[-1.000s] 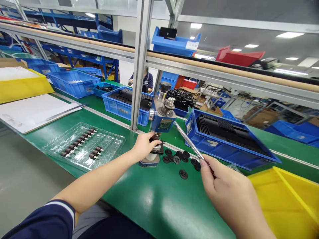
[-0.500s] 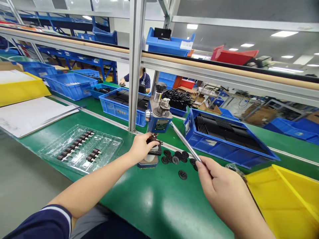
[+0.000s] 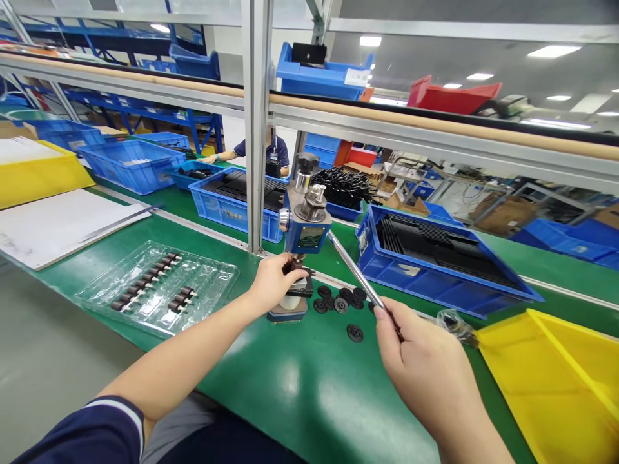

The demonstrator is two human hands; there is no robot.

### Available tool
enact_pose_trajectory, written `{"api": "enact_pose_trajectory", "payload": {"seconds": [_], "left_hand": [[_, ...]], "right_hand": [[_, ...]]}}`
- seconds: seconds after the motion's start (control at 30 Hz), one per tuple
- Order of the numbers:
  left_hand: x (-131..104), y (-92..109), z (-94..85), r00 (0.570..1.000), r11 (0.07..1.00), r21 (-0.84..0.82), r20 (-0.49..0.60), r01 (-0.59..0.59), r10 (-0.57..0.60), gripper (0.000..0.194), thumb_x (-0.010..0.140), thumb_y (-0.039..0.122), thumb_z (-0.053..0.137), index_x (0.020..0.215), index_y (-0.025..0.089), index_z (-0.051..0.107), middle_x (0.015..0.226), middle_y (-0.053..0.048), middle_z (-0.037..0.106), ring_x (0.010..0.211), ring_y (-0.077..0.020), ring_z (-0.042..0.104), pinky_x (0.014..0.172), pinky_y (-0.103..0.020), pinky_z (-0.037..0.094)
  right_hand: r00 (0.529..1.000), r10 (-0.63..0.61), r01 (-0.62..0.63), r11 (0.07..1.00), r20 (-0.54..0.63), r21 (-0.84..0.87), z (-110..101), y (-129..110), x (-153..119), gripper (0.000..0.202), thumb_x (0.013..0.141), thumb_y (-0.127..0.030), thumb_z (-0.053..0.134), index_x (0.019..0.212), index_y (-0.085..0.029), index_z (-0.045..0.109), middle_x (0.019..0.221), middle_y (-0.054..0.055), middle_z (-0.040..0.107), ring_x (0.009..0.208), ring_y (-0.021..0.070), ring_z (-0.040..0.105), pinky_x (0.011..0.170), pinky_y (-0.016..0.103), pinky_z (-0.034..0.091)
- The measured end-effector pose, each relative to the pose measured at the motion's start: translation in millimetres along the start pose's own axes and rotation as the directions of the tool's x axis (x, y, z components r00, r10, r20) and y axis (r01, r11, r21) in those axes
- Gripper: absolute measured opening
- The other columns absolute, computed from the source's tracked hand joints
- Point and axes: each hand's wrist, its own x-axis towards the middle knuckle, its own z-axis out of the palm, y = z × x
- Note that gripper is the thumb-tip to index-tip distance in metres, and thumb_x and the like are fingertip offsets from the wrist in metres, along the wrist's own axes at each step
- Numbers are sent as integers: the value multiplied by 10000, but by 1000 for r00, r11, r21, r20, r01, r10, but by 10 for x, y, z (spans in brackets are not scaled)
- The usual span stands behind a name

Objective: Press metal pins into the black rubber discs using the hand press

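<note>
A small blue hand press (image 3: pixel 307 235) stands on the green bench. My left hand (image 3: pixel 273 281) is closed at the press's base, thumb and fingers pinching a small dark brown part (image 3: pixel 296 263) under the ram; the fingers partly hide it. My right hand (image 3: pixel 420 341) is wrapped round the metal lever (image 3: pixel 355 269), which slopes down from the press toward me. Several black discs (image 3: pixel 341 305) lie right of the press, with one disc (image 3: pixel 354 332) nearer me. On the left, a clear plastic tray (image 3: pixel 207 277) holds several dark cylinders with white shafts (image 3: pixel 140 287).
A blue bin of black plates (image 3: pixel 411 283) sits behind the lever, and a yellow bin (image 3: pixel 546 380) at the right. Another blue bin (image 3: pixel 232 216) stands behind a metal post (image 3: pixel 256 129). White sheets (image 3: pixel 62 225) lie at the left. A person (image 3: pixel 278 154) sits across the bench.
The view has shifted slightly. My right hand and the lever's end have moved a little left and up. My left hand remains at the press. The person opposite has stretched an arm out to the left.
</note>
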Motion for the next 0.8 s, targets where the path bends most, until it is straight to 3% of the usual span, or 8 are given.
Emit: {"api": "enact_pose_trajectory", "payload": {"seconds": [0.17, 0.43, 0.63, 0.8], "left_hand": [[13, -13, -8, 1000, 1000, -24, 17, -6, 6, 154, 745, 271, 737, 829, 145, 705, 771, -24, 714, 683, -146, 598, 652, -241, 435], [21, -22, -4, 1000, 999, -33, 2, -11, 11, 181, 735, 293, 757, 815, 140, 701, 753, -15, 708, 672, -140, 596, 648, -237, 430], [24, -46, 13, 1000, 999, -38, 4, -15, 16, 180, 731, 296, 764, 782, 141, 688, 749, -13, 705, 664, -134, 591, 650, -238, 432], [22, -37, 6, 1000, 1000, -16, 3, -10, 10, 186, 737, 306, 760, 778, 139, 687, 737, -12, 701, 665, -136, 590, 644, -240, 427]], "right_hand": [[996, -3, -2, 999, -92, -50, 176, -26, -94, 290, 962, -332, 430, 1070, -198, 663, 774, -5, 700, 572, 145, 626, 499, 257, 383], [997, 0, -4, 999, 74, 51, 66, 70, 7, 302, 951, -386, 414, 1035, -228, 657, 723, -19, 691, 562, 168, 629, 485, 257, 420], [994, 0, -14, 992, -112, -125, 259, -15, -92, 317, 953, -372, 426, 1052, -196, 671, 747, 5, 694, 524, 158, 591, 483, 272, 367], [982, -11, -16, 990, -188, -143, 402, -50, -154, 286, 952, -330, 463, 1053, -167, 675, 750, 14, 687, 548, 134, 579, 509, 255, 350]]}}
